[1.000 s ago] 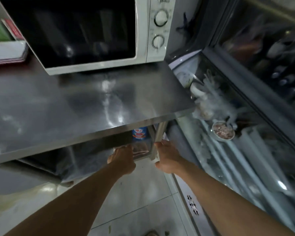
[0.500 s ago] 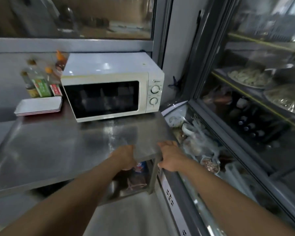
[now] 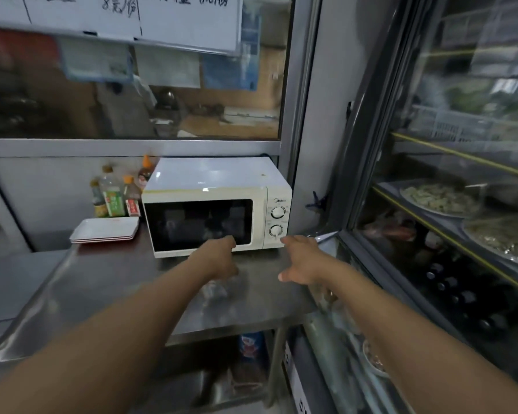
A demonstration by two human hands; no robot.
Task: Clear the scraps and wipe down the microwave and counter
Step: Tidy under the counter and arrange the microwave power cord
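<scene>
A white microwave (image 3: 216, 186) with a dark glass door and two dials stands shut at the back of the steel counter (image 3: 102, 282). My left hand (image 3: 219, 258) reaches over the counter to just below the microwave door, fingers curled downward; a crumpled clear scrap (image 3: 216, 289) lies on the steel right under it, and I cannot tell whether the hand grips it. My right hand (image 3: 301, 259) hovers in front of the microwave's lower right corner, fingers spread, holding nothing.
Stacked white trays (image 3: 105, 230) and several sauce bottles (image 3: 114, 195) sit left of the microwave. A glass-fronted display fridge (image 3: 449, 234) with food plates stands at the right. A lower shelf (image 3: 222, 383) under the counter holds a can and bags.
My view has risen from under the counter to the counter top. Both hands have left the counter's front edge and reached forward toward the microwave.
</scene>
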